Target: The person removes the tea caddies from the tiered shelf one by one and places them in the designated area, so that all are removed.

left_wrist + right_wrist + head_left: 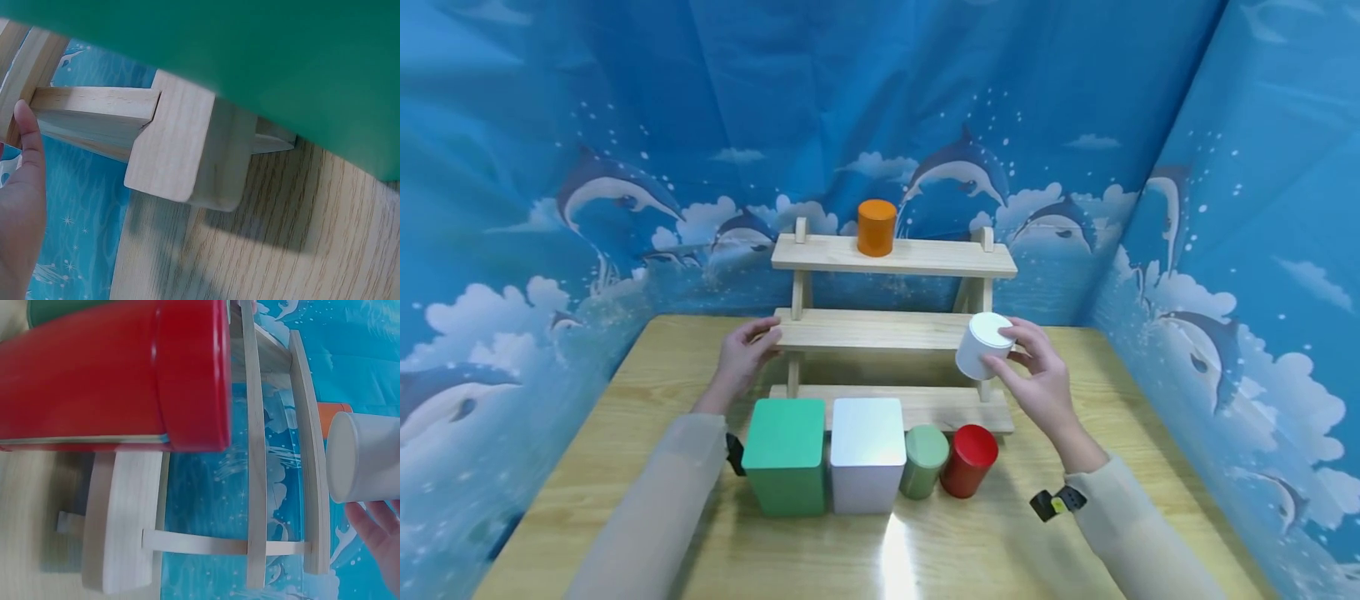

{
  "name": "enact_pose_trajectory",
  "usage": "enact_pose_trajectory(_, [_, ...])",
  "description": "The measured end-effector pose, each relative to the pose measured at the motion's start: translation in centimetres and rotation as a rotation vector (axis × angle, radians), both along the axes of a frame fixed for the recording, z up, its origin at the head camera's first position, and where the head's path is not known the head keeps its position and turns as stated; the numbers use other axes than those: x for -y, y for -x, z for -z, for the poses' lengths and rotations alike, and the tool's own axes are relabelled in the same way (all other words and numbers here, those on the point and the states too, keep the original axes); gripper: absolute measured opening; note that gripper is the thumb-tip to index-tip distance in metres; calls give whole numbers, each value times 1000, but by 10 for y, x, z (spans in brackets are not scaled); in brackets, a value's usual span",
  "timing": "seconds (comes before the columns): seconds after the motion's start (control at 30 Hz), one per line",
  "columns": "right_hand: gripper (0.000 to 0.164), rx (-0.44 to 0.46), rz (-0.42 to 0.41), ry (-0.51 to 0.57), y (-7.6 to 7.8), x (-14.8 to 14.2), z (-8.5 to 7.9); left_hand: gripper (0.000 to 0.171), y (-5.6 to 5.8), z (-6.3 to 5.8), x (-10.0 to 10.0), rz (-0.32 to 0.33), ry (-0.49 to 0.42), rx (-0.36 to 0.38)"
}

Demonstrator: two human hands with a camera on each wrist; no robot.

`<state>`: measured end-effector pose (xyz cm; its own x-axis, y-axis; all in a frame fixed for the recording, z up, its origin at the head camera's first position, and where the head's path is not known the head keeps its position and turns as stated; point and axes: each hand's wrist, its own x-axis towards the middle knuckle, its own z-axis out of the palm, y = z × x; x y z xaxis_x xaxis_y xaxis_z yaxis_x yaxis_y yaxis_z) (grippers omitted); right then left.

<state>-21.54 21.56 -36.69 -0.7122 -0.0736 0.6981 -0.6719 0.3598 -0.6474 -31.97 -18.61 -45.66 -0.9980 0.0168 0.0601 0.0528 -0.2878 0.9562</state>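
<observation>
My right hand (1041, 375) grips a small white canister (976, 348), thumb and fingers on its side and lid. The canister is tilted and overlaps the right end of the middle shelf in the head view. At the other end, my left hand (741, 358) pinches the tip of that middle shelf of a three-tier wooden display stand (872, 330). Its thumb (26, 128) shows against the wood in the left wrist view. On the top shelf stands an orange canister (876, 228).
In front of the stand, a green box (786, 450), a white box (868, 454), a light green canister (924, 462) and a red canister (969, 461) stand in a row on the wooden table (790, 558). A blue dolphin-print curtain (715, 108) surrounds the back and sides.
</observation>
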Motion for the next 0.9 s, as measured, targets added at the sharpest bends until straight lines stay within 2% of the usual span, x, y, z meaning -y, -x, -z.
enact_pose_trajectory(0.2, [38, -11, 7, 14, -6, -9, 5, 44, 6, 8, 1, -24, 13, -10])
enact_pose_trajectory(0.3, [40, 1, 9, 32, -7, -18, 13, 44, 6, 9, 1, -27, 14, -10])
enact_pose_trajectory(0.53, [43, -20, 36, 71, -8, -38, 37, 45, -2, -3, 0, -4, 31, 22])
enact_pose_trajectory(0.7, [44, -43, 25, 112, -14, -43, 43, 44, 5, 7, 2, -20, 33, 17])
enact_pose_trajectory(0.9, [46, -87, 24, 133, -22, -48, 49, 41, 5, 7, -1, -42, 39, 1])
